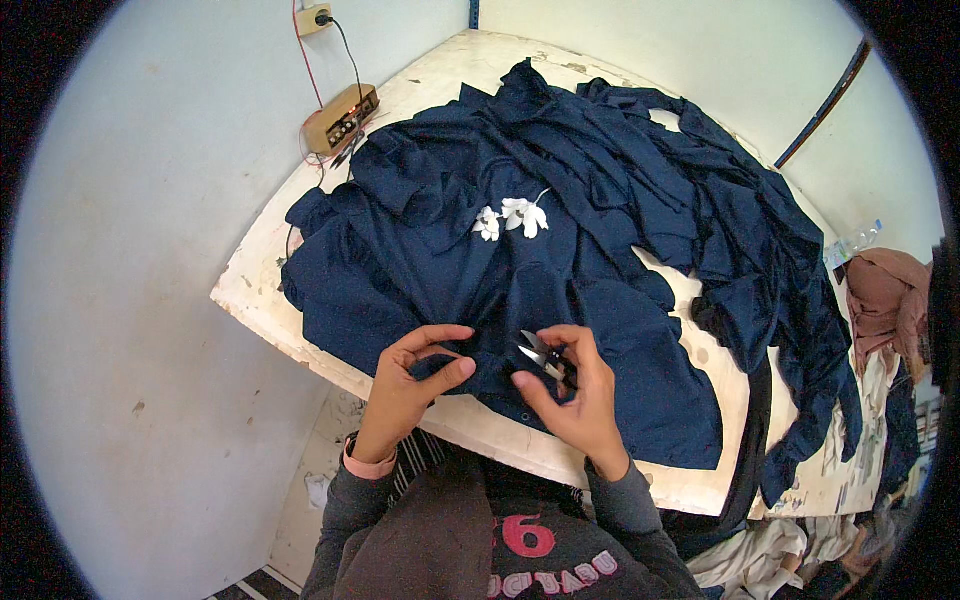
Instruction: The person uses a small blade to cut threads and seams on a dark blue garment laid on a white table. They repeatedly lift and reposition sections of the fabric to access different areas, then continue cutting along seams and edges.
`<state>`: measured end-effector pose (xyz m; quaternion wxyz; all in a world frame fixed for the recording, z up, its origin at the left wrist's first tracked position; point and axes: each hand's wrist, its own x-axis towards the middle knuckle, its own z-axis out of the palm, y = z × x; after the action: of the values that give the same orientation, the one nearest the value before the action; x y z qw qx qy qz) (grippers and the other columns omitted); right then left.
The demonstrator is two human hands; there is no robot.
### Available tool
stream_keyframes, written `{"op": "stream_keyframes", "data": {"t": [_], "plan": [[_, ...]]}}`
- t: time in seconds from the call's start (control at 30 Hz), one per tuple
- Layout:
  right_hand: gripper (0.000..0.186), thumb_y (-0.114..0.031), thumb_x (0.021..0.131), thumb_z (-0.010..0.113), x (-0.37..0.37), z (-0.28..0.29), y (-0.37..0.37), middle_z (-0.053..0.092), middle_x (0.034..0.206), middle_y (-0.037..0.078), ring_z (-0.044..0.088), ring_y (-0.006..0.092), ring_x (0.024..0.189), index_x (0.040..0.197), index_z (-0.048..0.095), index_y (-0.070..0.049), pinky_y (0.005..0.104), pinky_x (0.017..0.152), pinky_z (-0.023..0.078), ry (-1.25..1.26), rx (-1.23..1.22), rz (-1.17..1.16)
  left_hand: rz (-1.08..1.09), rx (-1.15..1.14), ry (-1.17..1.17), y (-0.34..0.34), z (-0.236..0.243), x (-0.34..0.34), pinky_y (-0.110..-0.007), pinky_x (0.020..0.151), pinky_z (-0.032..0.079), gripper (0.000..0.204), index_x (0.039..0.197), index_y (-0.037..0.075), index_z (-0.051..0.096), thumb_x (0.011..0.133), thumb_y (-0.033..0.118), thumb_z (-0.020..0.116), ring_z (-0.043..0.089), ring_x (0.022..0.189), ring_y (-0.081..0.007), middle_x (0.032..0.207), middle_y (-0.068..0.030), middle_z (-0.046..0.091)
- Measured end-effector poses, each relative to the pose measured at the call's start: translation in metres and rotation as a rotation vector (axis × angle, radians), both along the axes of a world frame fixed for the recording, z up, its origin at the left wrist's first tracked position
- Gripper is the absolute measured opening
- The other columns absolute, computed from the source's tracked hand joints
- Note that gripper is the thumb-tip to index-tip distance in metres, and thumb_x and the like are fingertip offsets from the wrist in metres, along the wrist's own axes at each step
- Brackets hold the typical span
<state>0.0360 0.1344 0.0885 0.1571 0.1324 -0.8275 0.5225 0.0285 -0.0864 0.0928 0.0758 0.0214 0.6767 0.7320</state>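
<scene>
A large dark blue garment (420,260) lies rumpled in folds before me. Over its near edge, my left hand (415,375) has thumb and index finger spread apart, with no object visible between them. My right hand (580,390) grips small thread snips (545,358) with bright blades and a black handle. The blades point up and left, toward the left hand, and stand apart from each other. Two white flowers (525,215) rest on the middle of the cloth, beyond both hands.
The garment covers much of a worn white table (270,310). A brown box with wires (342,120) stands at the far left corner, below a wall socket (314,19). At the right are a clear bottle (853,242) and a brown cloth (888,300).
</scene>
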Motion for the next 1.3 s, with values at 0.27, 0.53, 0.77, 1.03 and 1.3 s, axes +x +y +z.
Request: {"op": "stream_keyframes", "data": {"t": [0.27,0.53,0.77,1.03,1.3], "plan": [[0.026,-0.021,0.084,0.080,0.003,0.035,0.000,0.068,0.075,0.001,0.063,0.0184,0.057,0.105,0.069,-0.011,0.0333,0.054,0.040,0.313,0.479,0.002,-0.021,-0.046,0.037,0.007,0.005,-0.005,-0.024,0.086,0.052,0.038,0.121,0.001,0.070,0.086,0.008,0.082,0.069,0.094,-0.0105,0.108,-0.0055,0.074],[0.029,-0.021,0.079,0.080,-0.003,0.019,0.001,0.066,0.089,0.003,0.063,0.0206,0.064,0.103,0.067,-0.013,0.0348,0.054,0.040,0.297,0.337,-0.036,0.001,-0.305,0.345,0.002,0.012,0.004,-0.027,0.086,0.050,0.029,0.117,0.003,0.072,0.088,0.003,0.077,0.069,0.093,-0.0123,0.100,-0.0050,0.076],[0.036,-0.019,0.070,0.082,0.007,-0.007,0.005,0.068,0.095,0.000,0.062,0.0206,0.066,0.102,0.067,-0.015,0.0333,0.060,0.042,0.266,0.529,0.085,0.648,-0.519,0.739,-0.028,-0.008,-0.009,-0.034,0.099,0.045,0.010,0.108,0.009,0.064,0.098,0.006,0.064,0.062,0.102,-0.0190,0.107,-0.0086,0.069],[0.033,-0.020,0.079,0.082,0.004,0.009,-0.025,0.072,0.094,0.006,0.067,0.0255,0.073,0.107,0.067,-0.010,0.0356,0.063,0.045,0.067,0.086,0.278,0.328,0.938,0.142,-0.020,-0.038,-0.007,-0.047,0.116,0.040,0.029,0.138,0.018,0.047,0.109,0.015,0.047,0.054,0.130,-0.0239,0.138,-0.0055,0.056],[0.027,-0.016,0.084,0.078,-0.016,0.014,-0.048,0.071,0.094,0.006,0.067,0.0244,0.077,0.109,0.068,-0.008,0.0364,0.064,0.043,0.321,0.228,0.251,0.236,1.086,-0.009,-0.016,-0.057,-0.008,-0.048,0.116,0.039,0.032,0.140,0.017,0.051,0.109,0.017,0.046,0.053,0.135,-0.0245,0.141,-0.0050,0.058]]}}
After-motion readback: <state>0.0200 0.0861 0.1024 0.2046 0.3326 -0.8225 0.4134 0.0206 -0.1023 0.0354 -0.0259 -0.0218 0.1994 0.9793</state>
